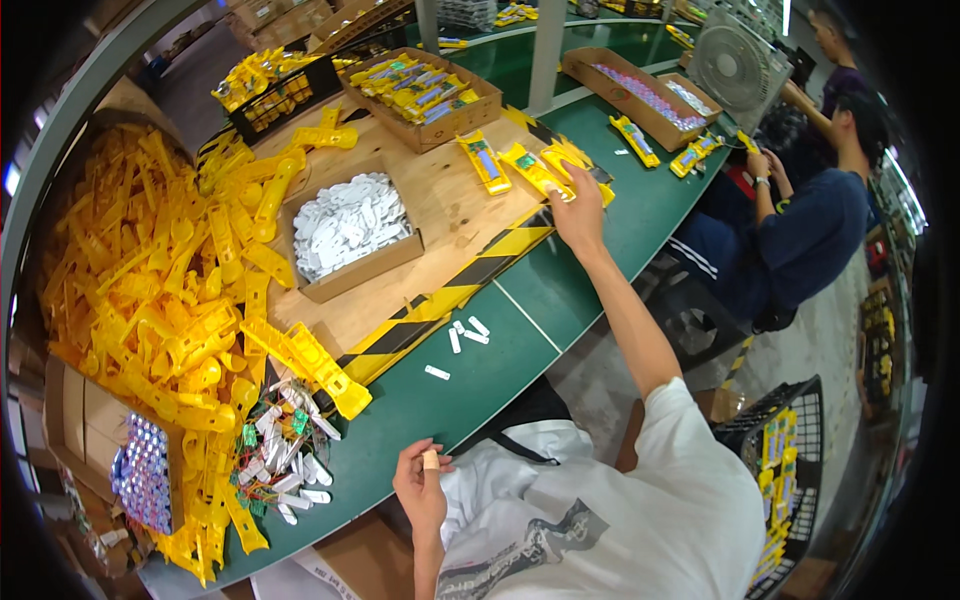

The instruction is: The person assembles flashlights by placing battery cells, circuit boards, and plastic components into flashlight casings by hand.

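Head view, wide fisheye, looking down on a curved green counter (560, 300) with a pale wooden board (440, 215) laid on it, edged in yellow-black hazard tape. Right hand (580, 208) reaches out to about 1 o'clock, fingers pressed down on a flat yellow plastic assembled piece (560, 165) at the far end of a short row of the same; whether it grips or only touches, cannot tell, the palm covers it. That row sits at arm's limit by the board edge, likely a laying-out spot for finished pieces. Left hand (420, 488) is near the body at 6 o'clock, fingers loosely curled with a bandage on one finger, holding nothing visible, hovering off the counter's near edge. Just beside it at 8 o'clock lies a mix of small white plastic strips, green chips and thin wires (285, 450), kept close for quick picking. A big heap of yellow plastic shells (160, 290) fills 9 to 10 o'clock, feeding stock within left reach. Open cardboard box of white flat tags (350, 228) sits at 11 o'clock on the board. A few loose white strips (465, 335) lie mid-counter. Another cardboard box of packed yellow pieces (420, 90) at 12. A seated person in dark blue clothes (800, 240) works at 2 o'clock, near a white fan (735, 65).
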